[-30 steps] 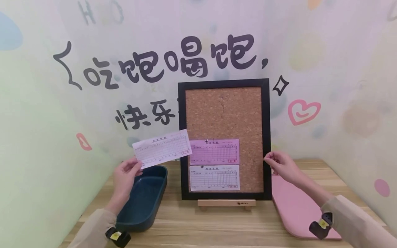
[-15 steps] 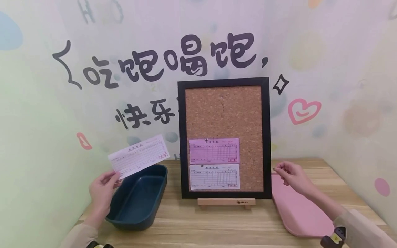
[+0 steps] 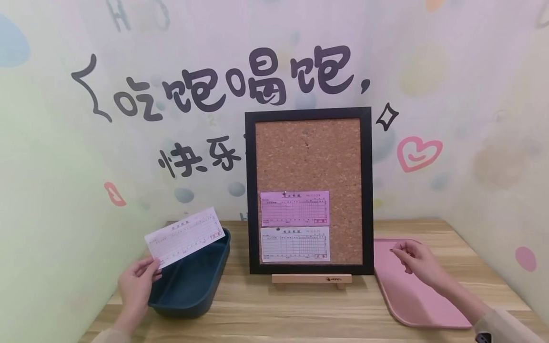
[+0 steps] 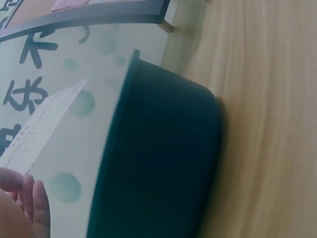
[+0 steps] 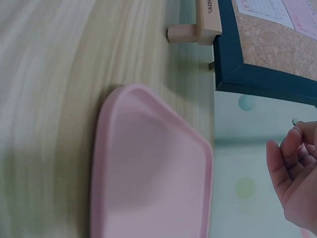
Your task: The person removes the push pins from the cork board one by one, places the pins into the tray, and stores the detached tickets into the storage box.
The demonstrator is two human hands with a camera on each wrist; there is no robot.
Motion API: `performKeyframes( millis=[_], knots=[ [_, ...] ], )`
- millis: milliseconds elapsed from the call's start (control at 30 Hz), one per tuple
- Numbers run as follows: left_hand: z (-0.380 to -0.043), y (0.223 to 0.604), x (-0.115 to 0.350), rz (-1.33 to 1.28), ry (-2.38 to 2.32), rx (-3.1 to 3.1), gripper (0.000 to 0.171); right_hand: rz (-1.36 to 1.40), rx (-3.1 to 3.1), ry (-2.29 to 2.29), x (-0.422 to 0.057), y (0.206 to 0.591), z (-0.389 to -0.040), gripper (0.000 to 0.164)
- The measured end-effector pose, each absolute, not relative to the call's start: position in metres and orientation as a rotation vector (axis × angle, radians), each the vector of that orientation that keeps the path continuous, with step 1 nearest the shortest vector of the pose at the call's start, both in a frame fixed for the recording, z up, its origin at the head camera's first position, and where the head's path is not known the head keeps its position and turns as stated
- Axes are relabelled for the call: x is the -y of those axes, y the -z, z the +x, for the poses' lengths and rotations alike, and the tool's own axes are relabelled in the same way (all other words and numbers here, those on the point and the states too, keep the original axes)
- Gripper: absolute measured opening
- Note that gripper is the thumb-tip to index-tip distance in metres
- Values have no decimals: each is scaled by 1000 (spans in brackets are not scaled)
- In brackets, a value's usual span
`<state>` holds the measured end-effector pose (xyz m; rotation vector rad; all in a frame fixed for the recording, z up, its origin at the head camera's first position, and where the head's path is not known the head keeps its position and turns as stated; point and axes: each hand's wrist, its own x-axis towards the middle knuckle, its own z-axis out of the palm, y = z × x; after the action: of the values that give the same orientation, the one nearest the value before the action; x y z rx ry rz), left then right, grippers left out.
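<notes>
My left hand [image 3: 136, 286] pinches a pale printed receipt slip [image 3: 185, 237] by its lower left corner, above the dark blue bin [image 3: 188, 305]. The slip tilts up to the right. Over the pink tray [image 3: 422, 286], my right hand [image 3: 422, 264] pinches a small shiny thumbtack [image 5: 295, 121] between thumb and fingertip. Between the hands stands a black-framed corkboard [image 3: 309, 152]. A pink receipt slip [image 3: 295, 208] is pinned low on it, and a white receipt slip [image 3: 295, 244] sits just below, each with a small tack at its top edge.
The corkboard rests on a small wooden easel [image 3: 311, 279] on the wood-grain table [image 3: 257, 314]. Behind it rises a painted wall [image 3: 206, 38] with large black lettering. The upper cork shows bare above the pink slip.
My left hand has drawn the slip leftward and down, away from the corkboard to above the bin. My right hand has moved right and down from the frame's edge to over the tray.
</notes>
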<state>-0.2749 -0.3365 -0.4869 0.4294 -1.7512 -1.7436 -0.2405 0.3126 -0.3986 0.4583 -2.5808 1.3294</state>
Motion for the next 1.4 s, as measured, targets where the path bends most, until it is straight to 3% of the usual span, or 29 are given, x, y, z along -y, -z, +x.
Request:
performKeyframes(
  millis=[100, 367, 567, 733, 933, 1100, 1400],
  knots=[
    [-275, 496, 342, 517, 1732, 1750, 27, 412, 2596, -1311, -318, 405, -237, 14],
    [-264, 497, 342, 436, 1662, 1795, 11, 405, 2619, -1324, -330, 428, -231, 16],
    [-245, 467, 322, 445, 1579, 1930, 3, 451, 2615, -1349, -338, 443, -230, 16],
    [-227, 433, 301, 503, 1474, 2065, 21, 394, 2662, -1349, -342, 449, -228, 17],
    [-229, 436, 301, 470, 1376, 2121, 11, 265, 2746, -1307, -341, 454, -223, 20],
    [-224, 428, 291, 491, 1338, 2133, 24, 266, 2739, -1268, -339, 459, -220, 17],
    [-218, 421, 273, 467, 1382, 2214, 26, 242, 2766, -1289, -342, 470, -221, 15]
  ],
)
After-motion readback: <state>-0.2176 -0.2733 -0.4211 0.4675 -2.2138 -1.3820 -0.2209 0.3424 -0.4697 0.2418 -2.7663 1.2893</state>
